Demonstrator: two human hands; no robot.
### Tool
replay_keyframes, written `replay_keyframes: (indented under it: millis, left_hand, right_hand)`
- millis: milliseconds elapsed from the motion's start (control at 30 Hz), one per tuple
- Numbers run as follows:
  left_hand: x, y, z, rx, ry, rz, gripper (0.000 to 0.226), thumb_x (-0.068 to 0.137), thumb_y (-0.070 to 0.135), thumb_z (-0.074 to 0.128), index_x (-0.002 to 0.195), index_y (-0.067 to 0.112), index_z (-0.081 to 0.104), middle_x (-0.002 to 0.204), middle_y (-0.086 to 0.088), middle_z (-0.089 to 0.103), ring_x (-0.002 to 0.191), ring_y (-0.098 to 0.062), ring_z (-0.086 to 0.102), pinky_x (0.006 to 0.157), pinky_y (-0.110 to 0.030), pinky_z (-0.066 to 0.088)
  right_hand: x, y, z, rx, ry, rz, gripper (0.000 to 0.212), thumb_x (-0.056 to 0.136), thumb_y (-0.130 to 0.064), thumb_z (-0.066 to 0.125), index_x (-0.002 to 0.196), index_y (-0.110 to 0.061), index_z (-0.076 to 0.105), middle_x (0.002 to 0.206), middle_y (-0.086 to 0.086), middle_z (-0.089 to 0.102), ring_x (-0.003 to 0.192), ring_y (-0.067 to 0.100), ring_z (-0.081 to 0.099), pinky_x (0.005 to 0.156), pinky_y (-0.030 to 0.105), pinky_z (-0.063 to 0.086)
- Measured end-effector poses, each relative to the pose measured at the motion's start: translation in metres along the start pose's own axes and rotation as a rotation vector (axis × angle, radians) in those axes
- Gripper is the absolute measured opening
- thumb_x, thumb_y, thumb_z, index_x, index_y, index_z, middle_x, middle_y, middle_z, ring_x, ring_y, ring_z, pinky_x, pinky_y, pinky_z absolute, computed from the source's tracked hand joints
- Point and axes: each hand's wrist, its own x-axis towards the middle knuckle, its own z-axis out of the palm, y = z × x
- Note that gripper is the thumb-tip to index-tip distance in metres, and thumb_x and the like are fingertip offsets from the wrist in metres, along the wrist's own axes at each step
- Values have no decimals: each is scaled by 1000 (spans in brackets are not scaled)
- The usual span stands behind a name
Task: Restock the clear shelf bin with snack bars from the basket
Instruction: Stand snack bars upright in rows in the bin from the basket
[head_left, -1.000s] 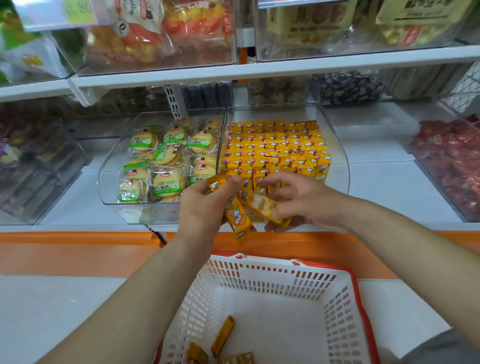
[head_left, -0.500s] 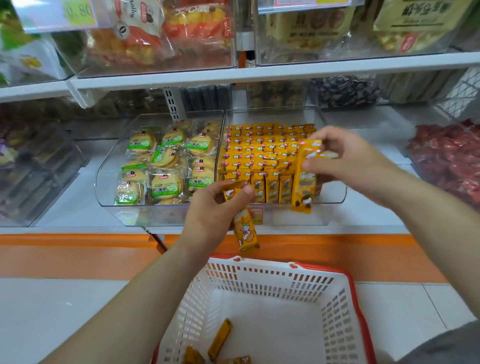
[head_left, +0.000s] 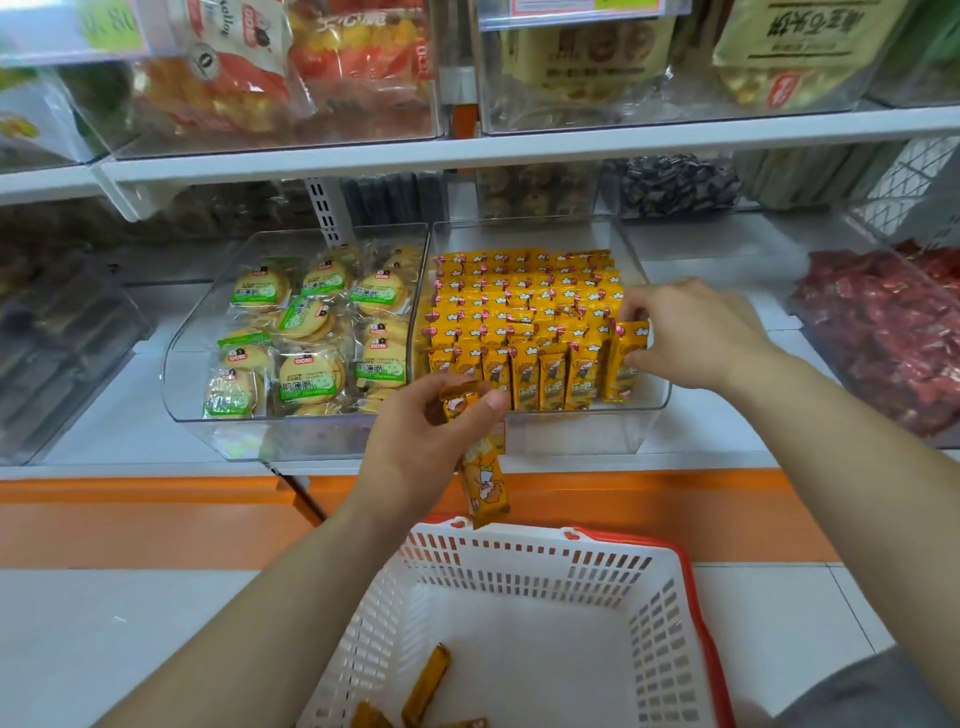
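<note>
- The right hand (head_left: 696, 338) pinches a snack bar (head_left: 623, 364) by its upper end, thumb and fingertips curled on the wrapper. It is standing the bar at the right end of the front row (head_left: 524, 376) inside the clear shelf bin (head_left: 582, 434).
- First risk: that bar has a neighbour on one side only, with what looks like a gap toward the bin's curved side wall. Let go, and it may topple sideways or forward.
- Push it in too hard and the packed front row could lean and spill toward the low front lip.
- The left hand (head_left: 426, 441) grips a second bar (head_left: 480, 483) by its top, the rest dangling just above the basket (head_left: 519, 551) rim. On a slick wrapper that hold could slip. I judge the bar lands in the basket at best, on the floor at worst.
- The left hand also hangs close in front of the biscuit bin (head_left: 306, 332), so a careless lift could bump it.
- A few loose bars (head_left: 426, 686) lie on the basket floor. Bin space looks tight, so they may not all fit upright.
</note>
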Motion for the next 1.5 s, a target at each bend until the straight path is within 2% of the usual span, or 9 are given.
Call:
replay_keyframes:
  millis: [200, 367, 467, 567, 700, 933, 1167, 1300, 1500]
  left_hand:
    - [0, -6, -5, 30, 98, 11, 42, 66, 60, 71, 97, 32, 74, 86, 7, 76, 83, -4, 72, 55, -12, 53]
    - [-1, -4, -6, 43, 101, 22, 41, 65, 58, 71, 95, 30, 73, 82, 18, 74, 79, 3, 70, 55, -9, 51]
    - [-1, -3, -3, 50, 74, 38, 38, 66, 57, 70, 93, 30, 72, 79, 24, 71, 75, 9, 66, 51, -7, 48]
    - [0, -3, 1, 32, 48, 36, 41, 69, 55, 70, 95, 24, 72, 70, 13, 70, 57, 0, 63, 46, -14, 46]
    - [-4, 1, 8, -48, 22, -16, 44, 71, 51, 71, 99, 17, 72, 68, 4, 71, 57, -9, 63, 50, -21, 51]
    - [-14, 6, 9, -345, -95, -84, 50, 74, 34, 75, 120, 16, 69, 93, -4, 78, 83, -16, 74, 68, -26, 58]
    - [-21, 18, 26, -364, -19, -38, 49, 84, 26, 70, 128, 5, 61, 89, -6, 78, 81, -17, 74, 69, -28, 58]
    - [-21, 27, 25, -422, 39, -2, 32, 86, 11, 71, 116, 10, 61, 82, -6, 75, 73, -19, 74, 64, -26, 60]
    - [-13, 33, 60, -46, 12, 164, 19, 86, 5, 78, 101, 7, 65, 93, -4, 73, 79, -24, 74, 70, -36, 62]
  right_hand:
    - [7, -11, 14, -69, -55, 14, 33, 78, -23, 72, 107, -35, 65, 115, -4, 62, 106, 25, 59, 71, 33, 45]
    - [-2, -12, 4, -91, -57, -3, 43, 81, -37, 72, 122, -34, 60, 126, -3, 58, 116, 25, 53, 83, 38, 49]
    - [-19, -13, -10, -64, 90, -2, 39, 82, -45, 70, 119, -33, 63, 125, -2, 56, 120, 24, 45, 87, 39, 46]
    - [-41, -28, -19, 296, 250, -51, 17, 85, -39, 70, 101, -33, 67, 108, -14, 57, 105, 10, 49, 79, 30, 40]
    - [-66, -67, -22, 861, -203, -194, 11, 95, -36, 64, 103, -43, 64, 105, -21, 65, 97, -4, 61, 77, 13, 48]
    - [-76, -74, -18, 1100, -309, -203, 12, 89, -14, 73, 99, -18, 68, 95, -1, 69, 78, 12, 71, 71, 28, 60]
    - [-75, -60, -16, 1117, -404, -169, 43, 86, -28, 78, 123, -32, 57, 110, -6, 67, 91, 16, 72, 74, 33, 61]
    - [-69, -46, -20, 1344, -258, -68, 37, 79, -23, 84, 111, -24, 67, 100, 1, 74, 90, 19, 73, 74, 34, 61]
    - [-50, -29, -23, 1653, -62, 73, 47, 67, -25, 84, 110, -20, 66, 97, 4, 78, 92, 21, 74, 76, 28, 56]
